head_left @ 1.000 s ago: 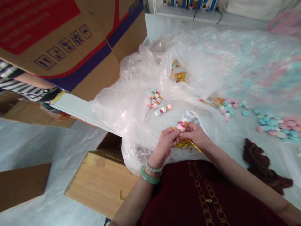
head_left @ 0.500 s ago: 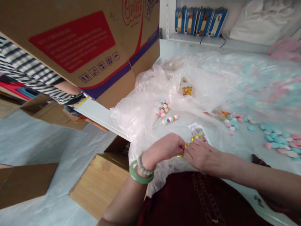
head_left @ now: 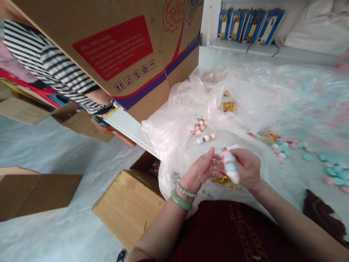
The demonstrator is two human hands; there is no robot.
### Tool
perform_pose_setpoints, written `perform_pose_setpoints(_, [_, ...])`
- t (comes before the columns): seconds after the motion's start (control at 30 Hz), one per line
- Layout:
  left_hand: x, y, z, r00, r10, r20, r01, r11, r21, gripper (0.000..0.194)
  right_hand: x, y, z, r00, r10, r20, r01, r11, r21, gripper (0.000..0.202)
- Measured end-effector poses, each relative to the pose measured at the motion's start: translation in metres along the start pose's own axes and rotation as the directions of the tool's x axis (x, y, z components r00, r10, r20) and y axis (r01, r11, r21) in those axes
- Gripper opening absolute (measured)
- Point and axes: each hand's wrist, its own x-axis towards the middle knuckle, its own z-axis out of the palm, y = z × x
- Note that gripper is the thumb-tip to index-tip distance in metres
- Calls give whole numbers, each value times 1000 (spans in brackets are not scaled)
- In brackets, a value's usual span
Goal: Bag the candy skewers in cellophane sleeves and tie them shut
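My right hand grips a small bag of pink, blue and white candy, which is a little blurred. Beside it my left hand is open, palm turned up, with its fingertips close to the bag's left side. A bunch of gold twist ties lies just below the bag. Beyond my hands, candy skewers rest on the clear plastic sheet, and a single skewer lies nearer to me.
A large cardboard box stands at the left edge of the table. Loose round candies are spread at the right. An open carton is below left. A person's striped sleeve shows behind the box.
My hands have moved apart from their pinch around a gold tie. The left has opened, and the right now holds the candy bag. The view has shifted, so the surroundings appear further right.
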Motion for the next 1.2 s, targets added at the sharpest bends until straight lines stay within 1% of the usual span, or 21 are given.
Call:
perform_pose_setpoints(0.07, [-8,-2,-5,941,-124,316,148,988,-52,69,-9,2,-5,991,-94,97,104,990,-94,22])
perform_pose_setpoints(0.1, [-12,-2,-7,919,-122,375,144,989,-32,67,-13,3,-7,982,-128,136,147,980,-137,23])
perform_pose_setpoints(0.17, [-19,-3,-9,934,-23,356,-14,995,99,55,-17,5,-7,979,-96,178,125,980,-156,22])
perform_pose_setpoints(0.2, [-23,-2,-10,946,61,318,-142,960,239,47,-18,7,-6,981,-1,194,22,994,-103,20])
perform_pose_setpoints(0.23, [-27,-2,-11,946,154,286,-270,863,428,40,-18,8,-4,962,124,241,-124,992,-17,19])
perform_pose_setpoints(0.27, [-31,-1,-12,933,245,265,-360,686,632,34,-17,10,-3,912,248,327,-290,953,87,19])
perform_pose_setpoints(0.33, [-40,0,-13,878,400,262,-359,190,914,23,-14,13,-1,727,367,580,-599,753,274,30])
perform_pose_setpoints(0.4, [-48,-1,-12,819,481,313,-244,-201,949,20,-10,15,-1,567,328,755,-782,501,370,43])
perform_pose_setpoints(0.47, [-53,-3,-11,780,507,367,-191,-365,911,20,-7,14,-1,524,278,805,-831,371,413,46])
perform_pose_setpoints(0.53, [-55,-5,-12,756,555,346,-170,-343,924,18,-6,9,0,578,301,758,-798,402,449,40])
perform_pose_setpoints(0.57, [-55,-6,-15,743,606,285,-151,-263,953,17,-5,6,1,620,329,712,-765,453,457,37])
perform_pose_setpoints(0.6, [-53,-7,-18,725,662,188,-136,-130,982,16,-4,3,3,664,368,651,-731,502,462,37])
perform_pose_setpoints(0.67, [-50,-7,-25,704,707,-62,-190,272,943,11,-1,-2,5,749,443,492,-655,603,455,35])
perform_pose_setpoints(0.73, [-46,-4,-31,778,569,-265,-291,701,652,12,1,-8,5,808,467,359,-587,685,431,28])
perform_pose_setpoints(0.8, [-45,-1,-34,904,331,-269,-276,935,222,18,2,-17,4,849,423,317,-524,752,400,21])
perform_pose_setpoints(0.87, [-44,1,-31,968,169,-184,-181,982,-48,23,1,-27,4,876,350,332,-464,803,374,21])
perform_pose_setpoints(0.9, [-43,1,-28,974,144,-173,-161,983,-93,25,1,-31,5,882,326,339,-442,821,361,23])
perform_pose_setpoints(0.97, [-41,0,-21,947,212,-240,-229,972,-47,26,0,-38,8,879,331,343,-443,833,331,33])
perform_pose_setpoints(1.07, [-39,-3,-13,833,469,-293,-397,876,276,20,1,-40,15,825,387,411,-538,761,363,47])
perform_pose_setpoints(1.13, [-41,-3,-12,774,602,-195,-423,721,548,12,3,-39,18,784,360,505,-597,660,456,49])
perform_pose_setpoints(1.2, [-47,-1,-14,746,663,-63,-373,494,785,12,4,-37,18,751,312,581,-638,567,521,48])
